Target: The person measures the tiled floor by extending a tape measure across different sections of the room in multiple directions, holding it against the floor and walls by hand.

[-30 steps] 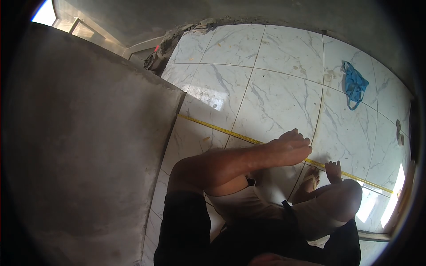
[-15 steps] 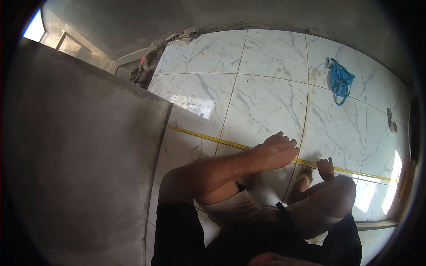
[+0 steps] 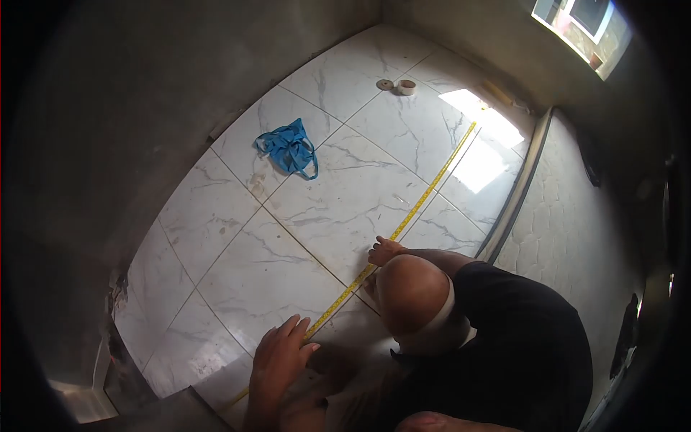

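A yellow measuring tape (image 3: 416, 207) runs diagonally over the marble-patterned floor tiles. My left hand (image 3: 282, 356) is beside its lower part, fingers extended with the thumb apart, and nothing shows in its grasp. Farther along, my right hand (image 3: 384, 250) rests at the tape's edge with its fingers apart, in front of my bent knee (image 3: 414, 291). Part of the tape passes behind my left hand and shows again at the lower left.
A crumpled blue cloth bag (image 3: 290, 148) lies on the tiles. Near the far corner are a round disc (image 3: 385, 85) and a roll (image 3: 407, 88). Grey walls surround the floor, with a raised sill (image 3: 515, 189) at the right and a window (image 3: 586, 27) above.
The view has swung toward the right end of the tape. My left hand has moved away from my right hand, toward the tape's left part. My right hand stays near the tape.
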Available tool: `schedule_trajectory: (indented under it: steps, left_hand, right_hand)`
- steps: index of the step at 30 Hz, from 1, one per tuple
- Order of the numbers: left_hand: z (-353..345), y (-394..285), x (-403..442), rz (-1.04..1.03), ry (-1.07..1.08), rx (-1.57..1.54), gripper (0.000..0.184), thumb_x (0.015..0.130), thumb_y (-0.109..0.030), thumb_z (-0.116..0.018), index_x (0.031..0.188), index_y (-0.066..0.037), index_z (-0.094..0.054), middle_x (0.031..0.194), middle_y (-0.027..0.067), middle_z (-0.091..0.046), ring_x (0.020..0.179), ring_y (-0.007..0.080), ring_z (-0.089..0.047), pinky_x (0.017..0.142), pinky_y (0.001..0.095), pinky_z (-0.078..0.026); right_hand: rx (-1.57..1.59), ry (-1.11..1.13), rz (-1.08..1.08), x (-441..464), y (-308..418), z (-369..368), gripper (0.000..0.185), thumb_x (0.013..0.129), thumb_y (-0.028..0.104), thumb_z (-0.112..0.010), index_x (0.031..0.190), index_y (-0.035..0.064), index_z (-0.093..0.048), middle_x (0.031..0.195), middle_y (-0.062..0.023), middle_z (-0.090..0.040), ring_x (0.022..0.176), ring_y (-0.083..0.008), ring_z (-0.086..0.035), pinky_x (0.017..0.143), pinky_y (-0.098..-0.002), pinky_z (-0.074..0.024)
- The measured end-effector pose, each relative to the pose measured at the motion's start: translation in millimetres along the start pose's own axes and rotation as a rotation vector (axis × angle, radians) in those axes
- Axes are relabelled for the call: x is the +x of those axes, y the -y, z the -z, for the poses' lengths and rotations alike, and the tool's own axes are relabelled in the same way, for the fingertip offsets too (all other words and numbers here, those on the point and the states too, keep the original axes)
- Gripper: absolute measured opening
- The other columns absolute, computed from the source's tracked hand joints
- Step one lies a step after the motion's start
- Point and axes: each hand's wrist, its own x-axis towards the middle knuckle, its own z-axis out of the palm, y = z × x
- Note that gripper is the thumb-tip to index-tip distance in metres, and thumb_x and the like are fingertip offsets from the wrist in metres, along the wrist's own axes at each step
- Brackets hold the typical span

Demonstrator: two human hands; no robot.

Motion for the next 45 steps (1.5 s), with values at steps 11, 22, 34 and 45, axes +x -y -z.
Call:
schedule_trajectory:
  steps: [11, 22, 34, 45]
  left_hand:
    - [-8.3, 10.1, 6.3, -0.07, -0.009, -0.014, 0.055, 0.085, -0.027, -0.071, 0.133, -0.006, -0.056, 0.138, 0.018, -0.054, 0.123, 0.0363, -0.054, 0.102, 0.0418, -0.044]
    - [-14.0, 11.2, 7.6, -0.096, -0.045, 0.005, 0.054, 0.083, -0.026, -0.073, 0.131, -0.005, -0.057, 0.136, 0.019, -0.055, 0.121, 0.0367, -0.056, 0.1, 0.0424, -0.046]
    - [-16.9, 13.2, 5.5, -0.094, -0.065, 0.002, 0.054, 0.084, -0.026, -0.073, 0.13, -0.004, -0.057, 0.136, 0.0191, -0.055, 0.12, 0.0368, -0.056, 0.1, 0.0424, -0.046]
    - [-16.1, 12.9, 4.5, -0.062, -0.067, 0.027, 0.054, 0.084, -0.026, -0.073, 0.132, -0.006, -0.057, 0.137, 0.0174, -0.054, 0.12, 0.036, -0.056, 0.099, 0.0422, -0.046]
  right_hand:
    - [-0.051, -0.046, 0.008, 4.3, -3.7, -14.2, 0.013, 0.089, 0.027, -0.061, 0.1, 0.0204, -0.063, 0.096, 0.0011, -0.061, 0.097, -0.0163, -0.062, 0.095, -0.0378, -0.0386]
    - [-0.065, -0.033, -0.004, 5.7, -3.1, -20.2, 0.012, 0.09, 0.028, -0.06, 0.1, 0.02, -0.063, 0.099, 0.0017, -0.061, 0.099, -0.0164, -0.061, 0.097, -0.0389, -0.0379]
    - [-0.158, -0.065, 0.049, 8.3, -4.1, -25.9, 0.01, 0.09, 0.027, -0.061, 0.096, 0.0196, -0.063, 0.093, 0.0027, -0.062, 0.096, -0.0164, -0.062, 0.096, -0.0387, -0.0384]
    - [-0.098, -0.045, 0.005, 10.2, -3.6, -27.6, 0.013, 0.09, 0.028, -0.061, 0.1, 0.0197, -0.063, 0.097, 0.0022, -0.062, 0.098, -0.0162, -0.062, 0.095, -0.0376, -0.0394]
